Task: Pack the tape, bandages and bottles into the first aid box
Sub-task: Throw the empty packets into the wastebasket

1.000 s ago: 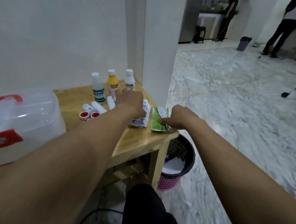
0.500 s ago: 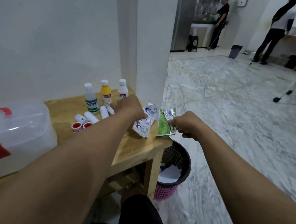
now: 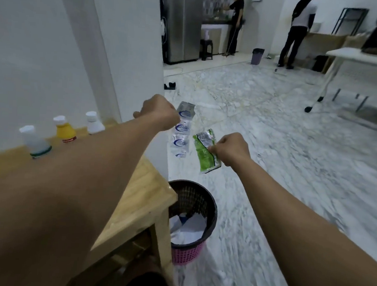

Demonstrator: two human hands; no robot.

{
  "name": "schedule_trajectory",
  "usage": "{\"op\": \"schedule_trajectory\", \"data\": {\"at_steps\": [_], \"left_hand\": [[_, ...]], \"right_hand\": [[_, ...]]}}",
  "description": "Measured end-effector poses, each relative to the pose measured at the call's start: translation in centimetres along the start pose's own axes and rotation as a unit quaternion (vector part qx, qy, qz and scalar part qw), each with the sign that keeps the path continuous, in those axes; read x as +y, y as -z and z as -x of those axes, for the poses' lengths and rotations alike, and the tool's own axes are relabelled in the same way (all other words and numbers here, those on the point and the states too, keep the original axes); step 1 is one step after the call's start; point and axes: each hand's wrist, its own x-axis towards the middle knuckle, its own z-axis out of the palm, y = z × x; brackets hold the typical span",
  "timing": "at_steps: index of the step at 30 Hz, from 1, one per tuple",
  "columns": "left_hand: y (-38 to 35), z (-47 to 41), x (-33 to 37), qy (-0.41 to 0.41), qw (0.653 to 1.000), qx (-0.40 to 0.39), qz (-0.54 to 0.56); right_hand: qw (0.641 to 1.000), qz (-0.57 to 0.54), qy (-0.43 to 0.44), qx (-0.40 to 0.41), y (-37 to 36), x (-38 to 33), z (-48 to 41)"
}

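In right fingers (image 3: 214, 148): green packet (image 3: 205, 154).

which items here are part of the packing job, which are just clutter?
Job:
left hand holding white-blue packet strip
right hand holding green packet
three bottles on wooden table

Clutter:
wastebasket
white table
grey bin

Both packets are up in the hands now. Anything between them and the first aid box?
Cannot tell: the box is out of view. The left hand holds the white packet strip, the right hand the green packet, both past the wooden table edge, above the bin.
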Motion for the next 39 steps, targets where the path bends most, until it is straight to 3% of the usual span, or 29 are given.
{"op": "schedule_trajectory", "data": {"at_steps": [8, 17, 28, 39], "left_hand": [[-7.6, -6.2, -0.9, -0.047, 0.974, -0.138, -0.175], [-15.4, -11.3, -3.8, -0.104, 0.893, -0.277, -0.339], [-22.0, -14.9, -6.6, -0.126, 0.806, -0.384, -0.432], [-23.6, -16.1, -9.2, -0.08, 0.778, -0.446, -0.435]], "right_hand": [[0.996, 0.044, -0.082, 0.0, -4.4, 7.1, -5.6], [0.983, 0.065, -0.162, -0.055, -13.1, 15.2, -10.3], [0.968, 0.066, -0.225, -0.09, -18.9, 20.8, -11.5], [0.961, 0.083, -0.228, -0.135, -20.7, 21.2, -11.5]]}}
